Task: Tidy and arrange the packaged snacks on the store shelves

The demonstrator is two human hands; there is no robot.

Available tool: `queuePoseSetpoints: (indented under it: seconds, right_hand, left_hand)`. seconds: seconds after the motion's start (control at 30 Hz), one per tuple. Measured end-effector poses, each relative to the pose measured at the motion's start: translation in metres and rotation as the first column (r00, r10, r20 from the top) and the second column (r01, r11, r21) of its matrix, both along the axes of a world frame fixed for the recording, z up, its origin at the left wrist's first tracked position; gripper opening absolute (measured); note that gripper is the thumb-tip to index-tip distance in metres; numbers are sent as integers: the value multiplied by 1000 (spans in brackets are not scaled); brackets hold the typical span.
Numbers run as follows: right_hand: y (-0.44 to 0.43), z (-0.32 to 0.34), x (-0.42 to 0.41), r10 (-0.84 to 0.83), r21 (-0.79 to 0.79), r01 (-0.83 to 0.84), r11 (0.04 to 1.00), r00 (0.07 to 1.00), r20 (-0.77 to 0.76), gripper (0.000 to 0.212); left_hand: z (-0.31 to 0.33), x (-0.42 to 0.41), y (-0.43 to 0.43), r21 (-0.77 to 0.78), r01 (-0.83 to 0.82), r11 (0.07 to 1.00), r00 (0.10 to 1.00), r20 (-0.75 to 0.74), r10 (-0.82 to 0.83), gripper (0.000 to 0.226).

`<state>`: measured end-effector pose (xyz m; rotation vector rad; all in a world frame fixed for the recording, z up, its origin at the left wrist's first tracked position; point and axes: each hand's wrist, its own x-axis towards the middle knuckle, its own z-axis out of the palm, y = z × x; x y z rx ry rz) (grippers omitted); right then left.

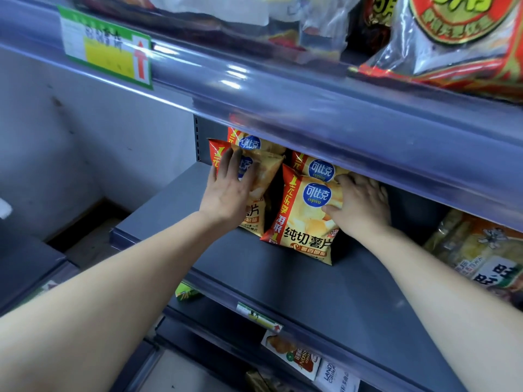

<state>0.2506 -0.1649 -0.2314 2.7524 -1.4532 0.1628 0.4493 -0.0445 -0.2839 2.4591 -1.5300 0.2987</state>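
Our left forearm point(113, 278) and right forearm point(424, 278) fill the bottom of the view, both reaching in over the grey shelf point(283, 278), so we'll place everything off that shelf. Right above the grey shelf runs the big shiny bluish rail point(311, 108) of the next level up, and it hides the tops of whatever stands at the shelf's back. Higher above the shelf, on that upper level, lies a large red and clear bag point(458, 38). At the grey shelf's right end sits a rice cracker pack point(481, 256), partly cut off. Toward the shelf's back left stand four orange-and-red chip bags in two short rows. The front right chip bag point(305, 219) is upright and closest to the shelf's front edge, the front left chip bag point(266, 171) is tilted, and behind them are the rear left bag point(254, 142) and rear right bag point(317, 166). Our left hand point(226, 190) lies on the face of the front left chip bag, fingers spread and pretty much straight, pressing rather than gripping. Our right hand point(362, 205) curls round the right edge of the front right chip bag, thumb on its face. Above the shelf's left end a green and yellow price tag point(107, 49) is clipped to the rail. Below the shelf we spot some small packets point(294, 355), and on its front lip a little shelf label point(259, 318).
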Motion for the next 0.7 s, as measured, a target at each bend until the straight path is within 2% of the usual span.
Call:
queuePoseSetpoints:
  seconds: [0.17, 0.3, 0.5, 0.7]
  right_hand:
    - [16, 3, -8, 72, -42, -71, 997, 997, 25, 56]
    - [38, 8, -18, 185, -77, -183, 980, 983, 15, 60]
    - [82, 30, -34, 316, -15, -317, 948, 948, -31, 48]
    - [138, 77, -45, 466, 2, -467, 884, 883, -58, 41]
  left_hand:
    - [17, -15, 21, 41, -12, 999, 999, 36, 11, 77]
    - [35, -30, 47, 75, -19, 997, 999, 52, 16, 53]
    - [65, -49, 94, 147, -46, 988, 996, 76, 35, 35]
    - [112, -68, 142, 131, -10, 991, 993, 116, -6, 46]
